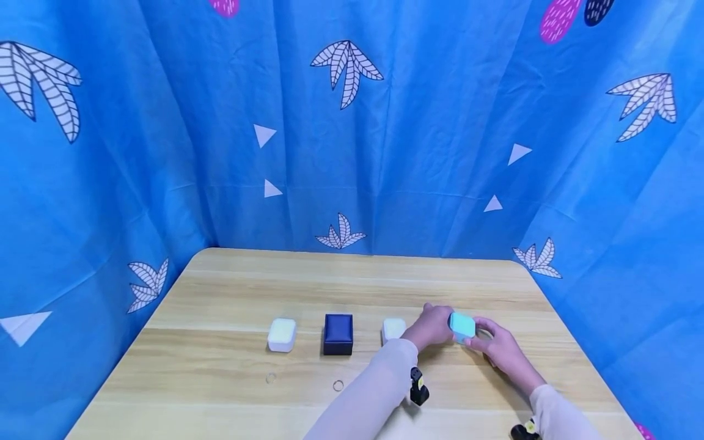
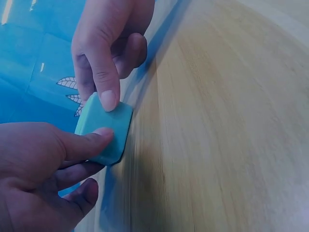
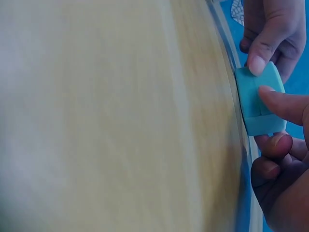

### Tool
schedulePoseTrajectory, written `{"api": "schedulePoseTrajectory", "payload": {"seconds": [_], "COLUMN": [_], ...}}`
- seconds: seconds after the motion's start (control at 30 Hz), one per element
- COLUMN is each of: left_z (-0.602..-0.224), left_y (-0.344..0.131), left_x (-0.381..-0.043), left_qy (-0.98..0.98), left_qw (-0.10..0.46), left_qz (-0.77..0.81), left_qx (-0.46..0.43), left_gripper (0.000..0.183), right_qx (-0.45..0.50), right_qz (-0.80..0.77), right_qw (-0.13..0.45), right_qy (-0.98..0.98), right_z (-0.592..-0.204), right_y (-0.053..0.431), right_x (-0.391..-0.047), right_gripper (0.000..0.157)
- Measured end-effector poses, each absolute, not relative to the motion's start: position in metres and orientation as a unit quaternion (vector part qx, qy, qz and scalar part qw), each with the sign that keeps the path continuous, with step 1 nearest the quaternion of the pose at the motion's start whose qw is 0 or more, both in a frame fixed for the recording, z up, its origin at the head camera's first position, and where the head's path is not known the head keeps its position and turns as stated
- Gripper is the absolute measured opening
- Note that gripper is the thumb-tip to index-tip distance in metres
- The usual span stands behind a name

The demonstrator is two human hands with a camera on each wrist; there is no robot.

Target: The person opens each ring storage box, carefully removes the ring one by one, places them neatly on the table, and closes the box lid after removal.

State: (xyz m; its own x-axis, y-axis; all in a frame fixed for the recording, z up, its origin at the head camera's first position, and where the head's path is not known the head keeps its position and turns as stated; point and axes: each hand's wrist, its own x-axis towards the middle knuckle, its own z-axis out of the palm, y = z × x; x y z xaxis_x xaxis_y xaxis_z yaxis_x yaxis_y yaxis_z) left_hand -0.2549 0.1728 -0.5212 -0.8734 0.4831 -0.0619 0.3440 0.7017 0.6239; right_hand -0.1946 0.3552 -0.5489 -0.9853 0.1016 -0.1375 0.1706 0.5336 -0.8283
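Observation:
A small turquoise ring box (image 1: 463,325) with rounded corners is held between both hands, its lid down, near the right side of the wooden table. My left hand (image 1: 433,326) pinches it from the left, the thumb lying across its face in the left wrist view. From the right, my right hand (image 1: 499,349) grips the same box between thumb and fingers. Both thumbs press on one side of the box (image 3: 263,99) in the right wrist view, where a seam line shows. Fingers behind it are partly hidden.
Left of the hands stand a white box (image 1: 393,329), partly covered by the left arm, a dark blue box (image 1: 338,335) and another white box (image 1: 282,335). Two rings lie nearer: a gold-toned ring (image 1: 338,385) and a faint ring (image 1: 271,378). A blue curtain (image 1: 352,153) surrounds the table (image 1: 231,391).

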Motion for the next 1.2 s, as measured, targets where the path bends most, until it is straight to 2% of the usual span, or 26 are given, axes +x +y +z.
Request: {"api": "schedulePoseTrajectory", "payload": {"seconds": [0.47, 0.7, 0.9, 1.03, 1.2], "left_z": [-0.53, -0.533, -0.536, -0.54, -0.546], "left_y": [0.163, 0.156, 0.152, 0.151, 0.149], "left_x": [-0.248, -0.237, -0.222, -0.214, -0.207], "left_qy": [0.896, 0.887, 0.874, 0.868, 0.865], "left_qw": [0.121, 0.088, 0.092, 0.079, 0.034], "left_qz": [0.352, 0.37, 0.421, 0.449, 0.467], "left_qx": [0.241, 0.261, 0.226, 0.197, 0.181], "left_gripper": [0.043, 0.049, 0.049, 0.042, 0.031], "right_qx": [0.082, 0.075, 0.083, 0.087, 0.084], "right_qz": [-0.452, -0.449, -0.455, -0.476, -0.474], "right_qw": [0.016, 0.006, 0.008, 0.014, 0.007], "right_qy": [0.888, 0.89, 0.886, 0.875, 0.877], "right_z": [-0.549, -0.547, -0.549, -0.551, -0.551], "right_y": [0.339, 0.331, 0.325, 0.322, 0.318], "right_x": [-0.181, -0.176, -0.172, -0.17, -0.167], "right_gripper": [0.072, 0.074, 0.075, 0.071, 0.071]}}
